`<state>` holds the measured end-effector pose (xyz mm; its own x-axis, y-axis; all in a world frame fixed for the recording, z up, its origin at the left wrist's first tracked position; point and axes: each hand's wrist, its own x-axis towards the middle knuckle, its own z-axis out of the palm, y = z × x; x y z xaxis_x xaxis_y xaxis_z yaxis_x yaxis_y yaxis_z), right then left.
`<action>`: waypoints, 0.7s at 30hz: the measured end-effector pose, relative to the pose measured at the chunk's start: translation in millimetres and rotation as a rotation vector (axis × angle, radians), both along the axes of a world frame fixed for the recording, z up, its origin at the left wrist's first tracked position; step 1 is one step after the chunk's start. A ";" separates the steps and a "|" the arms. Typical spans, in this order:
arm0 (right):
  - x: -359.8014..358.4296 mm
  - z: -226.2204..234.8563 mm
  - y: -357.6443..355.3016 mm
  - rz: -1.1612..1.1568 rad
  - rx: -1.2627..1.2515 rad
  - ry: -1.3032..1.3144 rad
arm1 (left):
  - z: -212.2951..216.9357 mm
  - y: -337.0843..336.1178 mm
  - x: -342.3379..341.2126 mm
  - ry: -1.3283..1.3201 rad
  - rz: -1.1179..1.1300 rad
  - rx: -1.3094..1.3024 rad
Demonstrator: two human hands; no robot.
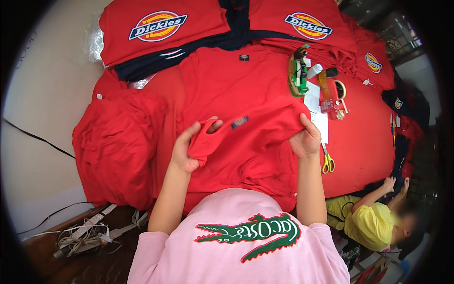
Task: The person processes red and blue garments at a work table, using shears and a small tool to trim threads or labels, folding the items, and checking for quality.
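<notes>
A red T-shirt (255, 137) is stretched between my two hands above the table. My left hand (187, 149) grips its edge at the left, fingers closed round the bunched cloth. On the other side my right hand (306, 137) pinches the cloth between thumb and fingers. A small dark label, blurred, shows on the cloth between them. Beneath lies another red shirt (236, 75), spread out, with a dark neck label near its top. Yellow-handled scissors (327, 163) rest just right of my right wrist.
Folded red shirts (175, 28) with printed emblems line the far side, over navy cloth. A heap of red garments (116, 142) stands at left. A green tape dispenser (298, 75), a tape roll (340, 89) and papers (312, 97) lie right. Cables (85, 236) lie lower left; a person in yellow (373, 225) handles dark cloth lower right.
</notes>
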<state>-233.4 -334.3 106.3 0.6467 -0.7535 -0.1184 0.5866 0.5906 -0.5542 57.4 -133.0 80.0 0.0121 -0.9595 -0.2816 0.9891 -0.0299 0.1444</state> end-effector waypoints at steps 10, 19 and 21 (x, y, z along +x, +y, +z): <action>-47.2 47.9 40.9 -0.093 -0.104 -0.107 | 63.5 33.0 14.6 -0.770 0.552 0.021; -76.0 55.2 63.5 -0.057 -0.179 -0.157 | 87.0 54.4 -6.5 -0.764 0.585 -0.091; -86.0 51.9 67.4 -0.069 -0.178 -0.150 | 86.0 59.6 -9.0 -0.766 0.594 -0.092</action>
